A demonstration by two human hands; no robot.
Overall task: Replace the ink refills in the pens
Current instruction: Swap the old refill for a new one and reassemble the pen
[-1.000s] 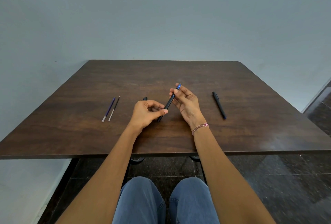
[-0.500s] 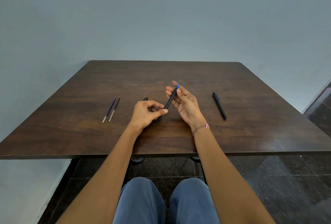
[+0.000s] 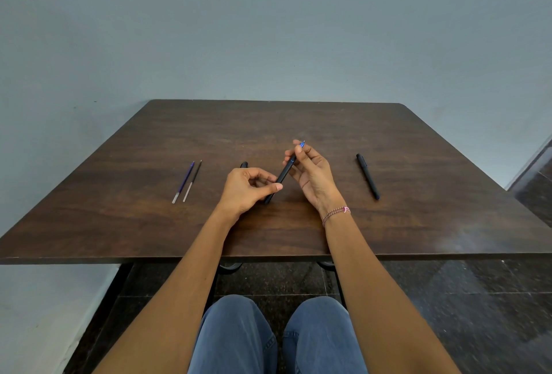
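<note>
A black pen [image 3: 283, 172] with a blue tip slants over the middle of the brown table [image 3: 418, 224]. My left hand [image 3: 246, 190] pinches its lower end between thumb and fingers. My right hand [image 3: 313, 173] holds the upper end near the blue tip with its fingertips. A second black pen [image 3: 368, 176] lies on the table to the right of my hands. Two thin refills [image 3: 186, 181], one blue and one dark, lie side by side to the left. A small black piece [image 3: 244, 164] shows just behind my left hand, mostly hidden.
The table stands against a plain grey wall. Its near edge runs across in front of my knees, with dark floor tiles below and to the right.
My right hand's fingertips have shifted slightly along the pen's blue tip. The left hand and the pen's lower end have stayed in place.
</note>
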